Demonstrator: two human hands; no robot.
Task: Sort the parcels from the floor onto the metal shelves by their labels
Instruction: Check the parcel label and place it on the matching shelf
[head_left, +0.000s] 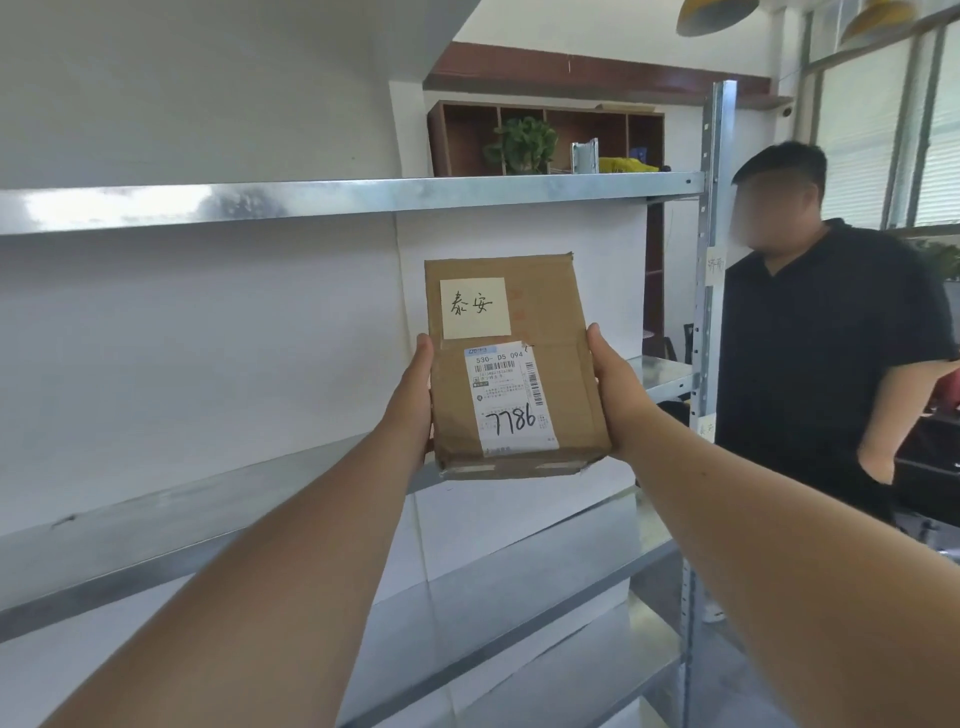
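A brown cardboard parcel (556, 332) is held up in front of the metal shelves (363, 195), between the upper and middle boards. It carries a pale yellow handwritten note at its top left and a white shipping label marked 7786. My left hand (413, 400) grips its left edge. My right hand (615, 387) grips its right edge. The parcel's lower edge hangs just above the middle shelf board (156, 525).
A person in a dark shirt (826, 374) stands close on the right, beside the shelf's upright post (709, 260), which bears small paper tags. A wooden cabinet (462, 140) with a plant stands behind the top board. Lower shelf boards (519, 597) lie below.
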